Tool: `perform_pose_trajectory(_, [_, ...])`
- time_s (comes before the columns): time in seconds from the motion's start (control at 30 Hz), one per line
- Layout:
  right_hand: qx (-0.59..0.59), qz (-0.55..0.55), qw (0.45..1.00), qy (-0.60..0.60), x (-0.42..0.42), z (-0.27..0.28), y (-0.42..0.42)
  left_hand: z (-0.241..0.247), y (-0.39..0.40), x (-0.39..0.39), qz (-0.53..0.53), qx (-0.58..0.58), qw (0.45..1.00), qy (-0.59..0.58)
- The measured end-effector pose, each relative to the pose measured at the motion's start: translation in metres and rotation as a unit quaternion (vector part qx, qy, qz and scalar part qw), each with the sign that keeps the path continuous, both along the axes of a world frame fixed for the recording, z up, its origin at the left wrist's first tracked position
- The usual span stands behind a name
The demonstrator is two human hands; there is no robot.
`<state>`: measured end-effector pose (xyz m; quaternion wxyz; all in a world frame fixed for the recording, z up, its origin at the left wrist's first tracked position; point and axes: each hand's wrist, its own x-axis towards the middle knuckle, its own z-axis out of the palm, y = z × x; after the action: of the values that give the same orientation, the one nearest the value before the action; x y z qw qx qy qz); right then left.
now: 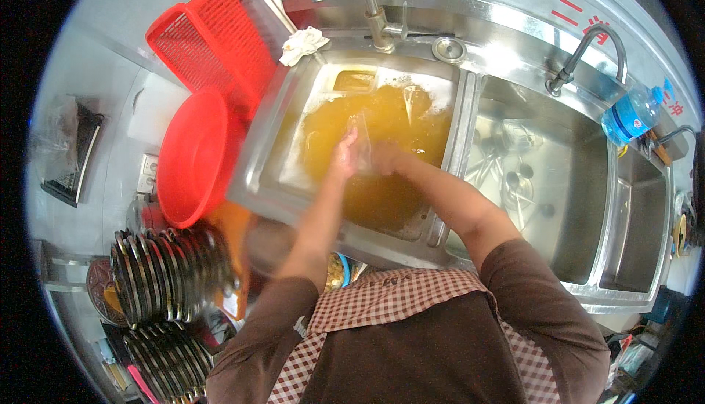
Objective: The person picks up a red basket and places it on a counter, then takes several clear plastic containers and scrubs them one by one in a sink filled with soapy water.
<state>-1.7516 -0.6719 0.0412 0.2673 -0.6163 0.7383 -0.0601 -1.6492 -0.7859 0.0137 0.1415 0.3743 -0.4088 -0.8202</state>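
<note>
Both of my hands are over the left stainless steel sink basin (269,153), which holds cloudy yellow-brown water (325,140). My left hand (346,153) grips a see-through object (361,137), perhaps a glass or a clear container; its exact kind is unclear. Close on its right side is my right hand (387,157), blurred, with its fingers hard to make out. Whether that hand holds anything cannot be seen. Pale shapes show in the water beyond my hands, too indistinct to name.
Ladles (518,184) and other utensils lie in water in the middle basin (584,211). A faucet (380,27) rises behind the left basin, near a crumpled white cloth (303,45). Red plastic basin (193,156), red basket (215,41) and stacked dark plates (171,277) stand left. A plastic bottle (630,115) stands right.
</note>
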Motion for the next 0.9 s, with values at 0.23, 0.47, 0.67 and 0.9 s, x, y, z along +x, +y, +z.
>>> perform_pose_trajectory(0.23, [0.011, -0.101, 0.979, -0.176, -0.042, 0.021, 0.014, -0.003, -0.022, 0.009, -0.021, 0.046, 0.999, -0.011])
perform_pose_trajectory(0.47, [-0.181, -0.368, 0.820, -0.398, -0.016, 0.029, 0.016, 0.026, -0.036, 0.007, -0.078, 0.078, 0.970, 0.215])
perform_pose_trajectory(0.67, [-0.020, -0.179, 0.982, 0.053, -0.031, -0.028, -0.006, 0.035, -0.015, -0.006, -0.109, -0.137, 0.985, -0.002])
perform_pose_trajectory(0.9, [0.038, -0.312, 0.929, -0.194, 0.005, -0.009, -0.022, -0.083, -0.068, 0.028, -0.203, -0.368, 0.826, -0.376])
